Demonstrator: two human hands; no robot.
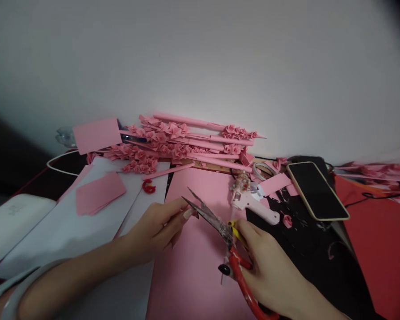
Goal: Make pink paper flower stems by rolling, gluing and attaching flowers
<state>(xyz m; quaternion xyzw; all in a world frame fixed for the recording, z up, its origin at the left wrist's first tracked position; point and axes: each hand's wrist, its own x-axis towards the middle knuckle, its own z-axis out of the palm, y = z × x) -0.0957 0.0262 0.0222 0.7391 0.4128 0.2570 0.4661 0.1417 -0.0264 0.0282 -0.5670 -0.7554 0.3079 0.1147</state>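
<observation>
My right hand point(270, 271) is closed around the red handles of a pair of scissors point(208, 215). Their worn metal blades are parted and point up and left. A yellow piece point(235, 231) shows between my right fingers and the scissors' pivot. Close to the blade tips, my left hand point(163, 229) has its thumb and fingers pinched together. Whatever lies in that pinch is too small or hidden to make out. Beneath both hands lies a pink sheet of paper point(186, 280). Behind the scissors is a pale pink glue gun point(253, 206), its nozzle end crusted.
Several pink paper flower stems point(173, 138) are piled along the wall. A phone point(318, 191) lies at right beside red paper point(380, 240). White sheets point(120, 204) carry small pink paper cards point(100, 193) at left. A white box-like object point(20, 226) and a tape roll point(265, 171) are also there.
</observation>
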